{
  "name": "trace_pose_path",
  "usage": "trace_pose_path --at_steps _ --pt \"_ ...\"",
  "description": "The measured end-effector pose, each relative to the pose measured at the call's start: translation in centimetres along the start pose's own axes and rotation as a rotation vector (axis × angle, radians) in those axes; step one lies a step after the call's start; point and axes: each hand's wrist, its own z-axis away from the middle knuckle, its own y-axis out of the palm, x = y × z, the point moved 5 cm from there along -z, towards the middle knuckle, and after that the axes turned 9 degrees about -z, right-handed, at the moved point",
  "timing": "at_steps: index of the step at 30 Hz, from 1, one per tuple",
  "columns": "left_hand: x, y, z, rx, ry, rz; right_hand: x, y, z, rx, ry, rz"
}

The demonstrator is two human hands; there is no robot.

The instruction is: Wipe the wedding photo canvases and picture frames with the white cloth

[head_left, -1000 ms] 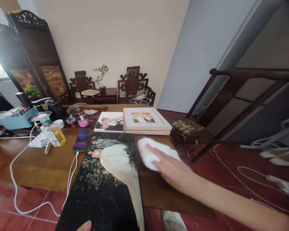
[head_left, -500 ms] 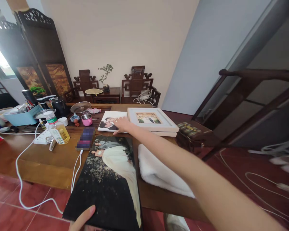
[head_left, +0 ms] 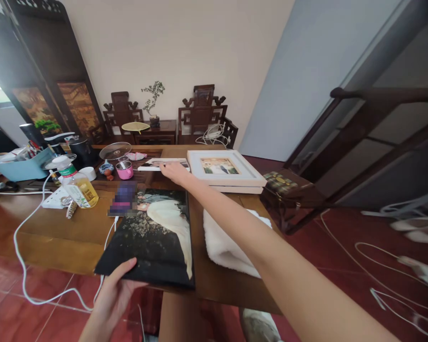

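Two hands: the left hand grasps the large rectangular black photo panel with a pale gown printed on it; the right hand grasps the thin white-edged rectangular photo panel by its near side.
Left grip: thumb on top close to the border, fingers underneath, presumably so that most of the printed face is left untouched.
Black panel: its near side is at the front edge of the brown wooden table, where fingers can get beneath it; whether its far side rests on the wood cannot be told.
White-edged panel: toward the table's far edge, tilted, its near side apparently raised; that side seems the easiest to take, since the white wooden picture frame crowds its right.
Far right corner: the picture frame lies face up on another pale frame, the two likely stacked to save room.
Right edge: the folded fluffy white towel lies under the right forearm, which hides part of it.
Black panel's left: a phone with a blurred screen lies just beside it, and its white charging cable drops over the front edge, so a sideways swing could snag there.
Left half: a clear bottle of yellow liquid stands by a white power strip.
Far edge: a small pink metal cup stands near the white-edged panel's left end, the likeliest thing to be knocked.
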Motion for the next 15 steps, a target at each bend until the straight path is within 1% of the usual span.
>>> trace_pose_path --at_steps 3,8,12,15 --pt "-1.4 1.7 -1.6 0.088 0.038 -0.003 -0.9 -2.5 0.0 -0.089 0.027 -0.006" --pt "-4.0 4.3 -5.5 0.215 0.056 -0.001 -3.2 -8.1 1.4 -0.285 0.086 -0.032" --pt "-5.7 7.2 -8.7 0.288 0.036 -0.016 -5.6 -12.3 4.3 -0.417 0.118 -0.051" --pt "-6.4 9.5 -10.9 0.299 0.003 -0.007 -7.2 -15.2 8.1 -0.598 0.065 -0.099"
